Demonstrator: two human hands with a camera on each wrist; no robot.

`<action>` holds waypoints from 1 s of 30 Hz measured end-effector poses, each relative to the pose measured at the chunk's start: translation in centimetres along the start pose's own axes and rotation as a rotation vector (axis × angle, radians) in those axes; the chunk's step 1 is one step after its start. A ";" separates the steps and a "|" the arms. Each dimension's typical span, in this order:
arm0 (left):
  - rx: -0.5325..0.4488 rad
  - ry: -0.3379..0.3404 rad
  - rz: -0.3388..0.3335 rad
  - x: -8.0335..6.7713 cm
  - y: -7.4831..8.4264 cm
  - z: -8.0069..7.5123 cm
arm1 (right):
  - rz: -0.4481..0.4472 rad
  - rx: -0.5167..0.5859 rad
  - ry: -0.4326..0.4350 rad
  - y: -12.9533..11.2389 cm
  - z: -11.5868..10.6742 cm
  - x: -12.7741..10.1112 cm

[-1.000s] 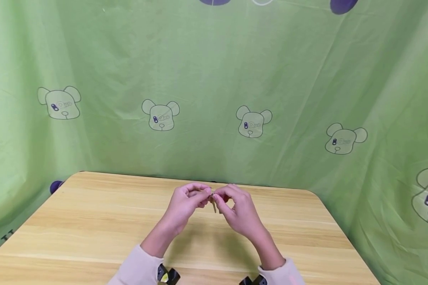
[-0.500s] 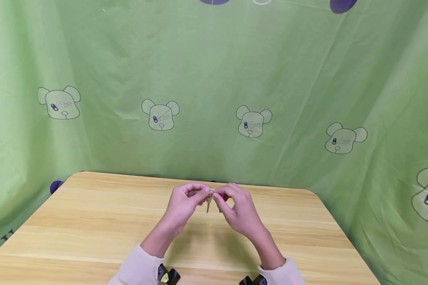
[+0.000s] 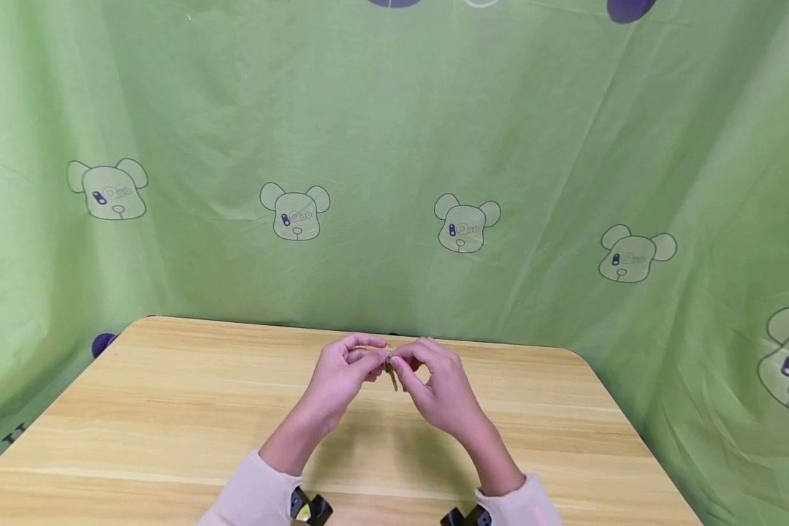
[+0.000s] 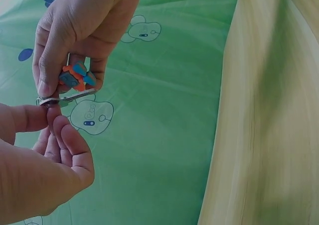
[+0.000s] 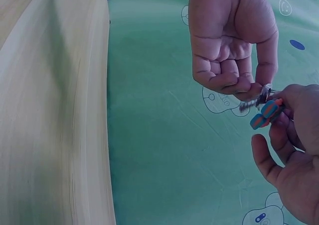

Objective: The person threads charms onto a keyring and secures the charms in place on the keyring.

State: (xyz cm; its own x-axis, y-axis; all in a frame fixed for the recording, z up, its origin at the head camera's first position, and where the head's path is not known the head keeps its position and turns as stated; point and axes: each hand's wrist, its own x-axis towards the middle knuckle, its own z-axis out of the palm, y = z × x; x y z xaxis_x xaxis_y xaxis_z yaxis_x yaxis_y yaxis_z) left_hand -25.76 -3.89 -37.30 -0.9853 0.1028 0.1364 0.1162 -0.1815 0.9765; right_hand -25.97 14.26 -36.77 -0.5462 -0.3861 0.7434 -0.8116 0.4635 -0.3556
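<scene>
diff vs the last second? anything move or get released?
Only the key dangling between the hands swung: down-right, then down-left, now down-right again. Left hand and right hand kept their pinch on the key ring, holding it above the table; nothing let go. The orange-and-blue charm shows only in the wrist views.

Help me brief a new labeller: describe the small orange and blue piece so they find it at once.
Above the far middle of the wooden table, the two hands meet. The orange and blue charm sits pinched in the right hand, beside a metal key ring that the left hand holds. It is the only brightly coloured piece there.
</scene>
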 end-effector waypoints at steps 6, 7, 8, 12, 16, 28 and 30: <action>0.101 0.006 0.039 -0.1 -0.1 -0.3 | 0.010 0.008 0.006 0.1 0.0 0.0; 0.114 0.009 0.046 -0.1 -0.1 -0.4 | 0.011 0.009 0.008 0.1 0.0 0.0; 0.122 0.013 0.049 -0.1 -0.1 -0.4 | 0.012 0.009 0.009 0.1 -0.1 0.0; 0.124 0.016 0.058 0.0 -0.2 -0.5 | 0.008 0.008 0.010 0.1 0.0 0.0; 0.107 0.022 0.049 0.1 -0.2 -0.5 | 0.004 0.007 0.009 0.1 0.0 0.0; 0.053 0.032 0.043 0.0 0.1 -0.3 | -0.021 0.008 0.036 0.2 0.1 0.0; 0.037 0.034 0.040 0.0 0.2 -0.3 | -0.026 0.011 0.039 0.2 0.1 0.0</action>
State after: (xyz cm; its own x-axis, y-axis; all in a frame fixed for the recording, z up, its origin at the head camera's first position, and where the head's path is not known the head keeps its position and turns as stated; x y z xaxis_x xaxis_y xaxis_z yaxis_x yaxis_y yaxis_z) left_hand -25.73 -4.18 -37.15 -0.9833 0.0630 0.1707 0.1599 -0.1480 0.9760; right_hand -26.13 14.24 -36.90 -0.5166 -0.3661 0.7740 -0.8278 0.4447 -0.3422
